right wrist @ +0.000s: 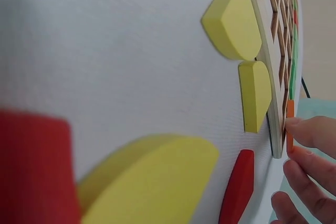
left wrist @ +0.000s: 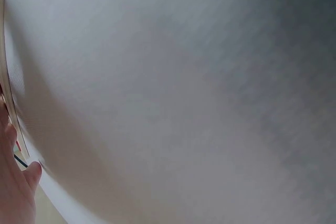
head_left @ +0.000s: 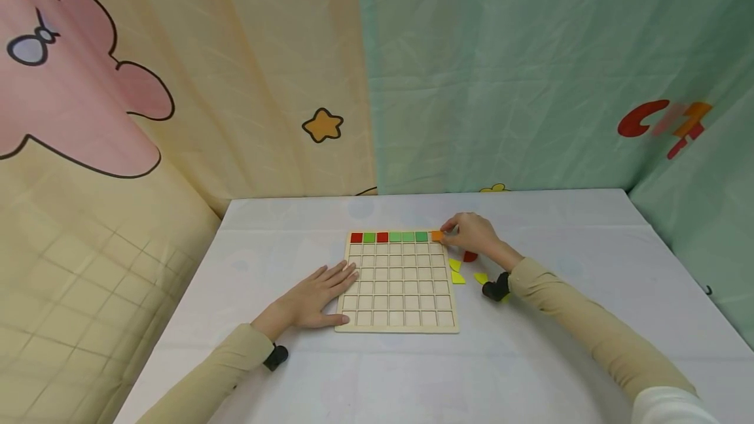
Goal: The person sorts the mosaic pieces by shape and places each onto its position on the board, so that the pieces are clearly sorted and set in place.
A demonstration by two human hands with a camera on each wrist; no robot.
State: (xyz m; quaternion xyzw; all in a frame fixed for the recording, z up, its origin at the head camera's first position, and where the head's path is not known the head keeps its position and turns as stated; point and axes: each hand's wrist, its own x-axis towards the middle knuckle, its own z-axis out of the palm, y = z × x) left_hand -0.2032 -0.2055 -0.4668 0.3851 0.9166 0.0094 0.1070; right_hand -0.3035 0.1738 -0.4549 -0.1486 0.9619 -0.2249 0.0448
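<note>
A pale wooden grid board (head_left: 400,303) lies on the table, its far row holding red tiles (head_left: 382,237) and green tiles (head_left: 369,238). At that row's right end is an orange tile (head_left: 436,236), pinched between thumb and finger of my right hand (head_left: 473,233). The right wrist view shows the orange tile (right wrist: 290,127) edge-on at the board's corner, fingertips on it. My left hand (head_left: 315,296) rests with fingers spread on the board's left edge. Only part of that hand (left wrist: 16,182) shows in the left wrist view.
Yellow pieces (head_left: 457,277) with curved edges lie close along the board's right side. A red piece (head_left: 469,256) is under my right wrist, and another red block (right wrist: 31,166) appears near the camera. Patterned curtains (head_left: 501,84) hang behind the white table (head_left: 365,378).
</note>
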